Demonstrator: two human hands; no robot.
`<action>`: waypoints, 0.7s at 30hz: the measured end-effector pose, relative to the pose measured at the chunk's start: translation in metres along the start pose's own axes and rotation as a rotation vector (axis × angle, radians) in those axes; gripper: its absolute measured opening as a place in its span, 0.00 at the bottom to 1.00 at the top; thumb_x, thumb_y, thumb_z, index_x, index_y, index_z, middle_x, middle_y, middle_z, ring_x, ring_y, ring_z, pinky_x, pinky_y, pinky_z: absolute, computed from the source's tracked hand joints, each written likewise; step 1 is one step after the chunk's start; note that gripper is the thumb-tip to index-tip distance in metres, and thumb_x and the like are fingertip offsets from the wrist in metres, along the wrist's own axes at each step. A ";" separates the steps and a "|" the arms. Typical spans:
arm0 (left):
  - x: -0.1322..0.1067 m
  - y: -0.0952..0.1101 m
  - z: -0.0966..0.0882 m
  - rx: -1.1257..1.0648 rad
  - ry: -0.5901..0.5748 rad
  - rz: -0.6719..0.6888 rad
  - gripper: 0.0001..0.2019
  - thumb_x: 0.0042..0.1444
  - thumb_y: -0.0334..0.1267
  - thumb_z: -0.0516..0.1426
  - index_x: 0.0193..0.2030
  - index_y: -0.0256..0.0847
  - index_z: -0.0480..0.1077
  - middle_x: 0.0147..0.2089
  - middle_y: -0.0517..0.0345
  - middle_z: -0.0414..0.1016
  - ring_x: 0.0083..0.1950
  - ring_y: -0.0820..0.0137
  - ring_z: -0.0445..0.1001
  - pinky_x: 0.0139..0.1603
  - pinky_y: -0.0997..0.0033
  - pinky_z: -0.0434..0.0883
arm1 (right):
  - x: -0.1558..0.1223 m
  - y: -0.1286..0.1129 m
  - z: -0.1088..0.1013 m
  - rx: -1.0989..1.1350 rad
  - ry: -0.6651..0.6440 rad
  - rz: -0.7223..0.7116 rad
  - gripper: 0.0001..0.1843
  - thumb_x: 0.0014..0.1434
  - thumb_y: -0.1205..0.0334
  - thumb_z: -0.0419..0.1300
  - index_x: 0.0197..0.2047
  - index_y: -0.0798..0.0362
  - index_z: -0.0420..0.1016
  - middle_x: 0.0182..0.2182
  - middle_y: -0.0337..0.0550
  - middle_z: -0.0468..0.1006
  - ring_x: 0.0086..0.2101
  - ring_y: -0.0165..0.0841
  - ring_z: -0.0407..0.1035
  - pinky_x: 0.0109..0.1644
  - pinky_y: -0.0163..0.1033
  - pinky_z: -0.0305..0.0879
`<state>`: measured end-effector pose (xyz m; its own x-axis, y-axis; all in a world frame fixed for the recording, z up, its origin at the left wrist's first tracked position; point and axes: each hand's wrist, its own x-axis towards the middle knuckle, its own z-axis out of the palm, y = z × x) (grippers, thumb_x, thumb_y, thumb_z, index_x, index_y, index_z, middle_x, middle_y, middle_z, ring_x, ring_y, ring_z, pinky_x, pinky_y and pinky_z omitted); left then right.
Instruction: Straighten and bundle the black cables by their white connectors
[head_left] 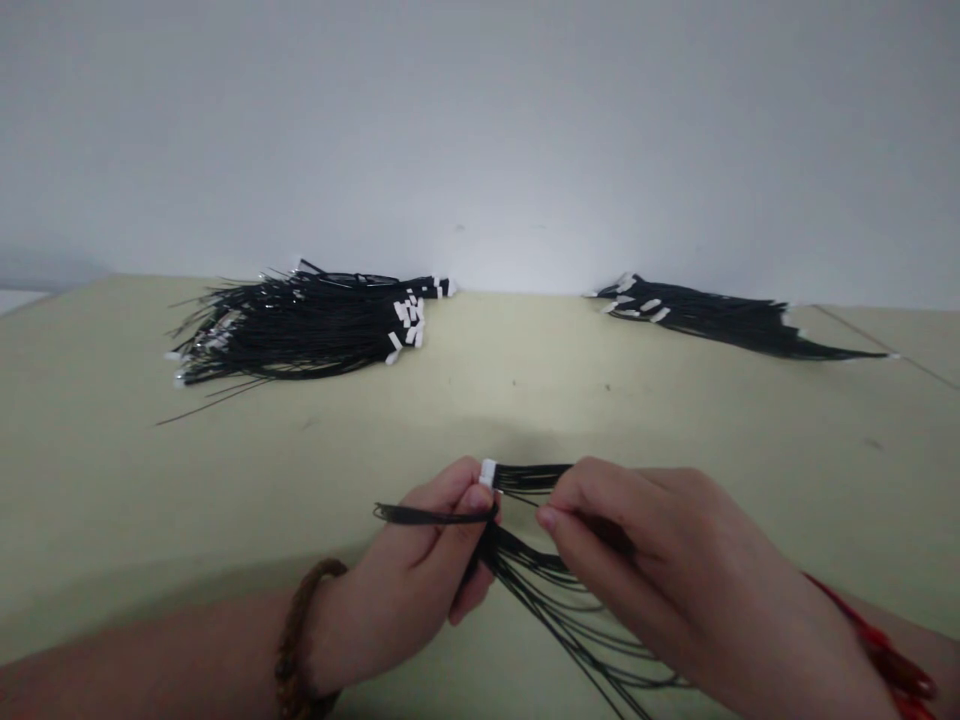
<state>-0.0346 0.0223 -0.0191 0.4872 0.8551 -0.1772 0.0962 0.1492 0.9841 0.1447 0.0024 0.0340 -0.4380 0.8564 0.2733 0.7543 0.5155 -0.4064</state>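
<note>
In the lower middle of the head view, my left hand (420,570) is closed around a bundle of thin black wires (555,600). A white connector (487,473) sticks up at its thumb and fingertip, with black wires running from it to the right. Short black wire ends (427,516) cross over the left thumb and point left. My right hand (667,560) pinches a thin black wire (520,498) just right of the connector. The far ends of the wires pass behind and under the right hand, out of sight.
Toward the back left of the pale table (300,470) lies a large pile of black wires with white connectors (315,325). A smaller pile of black wires (720,315) rests at the back right. Behind the table rises a plain white wall (480,130).
</note>
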 end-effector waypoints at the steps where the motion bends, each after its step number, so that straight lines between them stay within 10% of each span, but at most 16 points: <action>1: 0.000 0.001 0.000 0.014 0.009 0.011 0.17 0.57 0.52 0.44 0.28 0.40 0.57 0.14 0.71 0.56 0.14 0.86 0.51 0.15 0.87 0.50 | 0.000 -0.001 0.000 -0.003 -0.010 0.000 0.10 0.60 0.65 0.49 0.28 0.54 0.63 0.20 0.34 0.65 0.19 0.24 0.57 0.23 0.33 0.47; 21: 0.004 0.011 0.002 0.002 0.011 -0.021 0.18 0.56 0.52 0.46 0.26 0.39 0.56 0.14 0.70 0.55 0.15 0.87 0.51 0.14 0.90 0.50 | 0.003 0.004 0.005 -0.229 0.044 -0.110 0.09 0.62 0.64 0.48 0.30 0.53 0.64 0.23 0.37 0.67 0.23 0.29 0.61 0.26 0.37 0.51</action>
<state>-0.0303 0.0265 -0.0090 0.4756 0.8572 -0.1977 0.1078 0.1662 0.9802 0.1440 0.0068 0.0286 -0.5058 0.7905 0.3452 0.7965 0.5817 -0.1649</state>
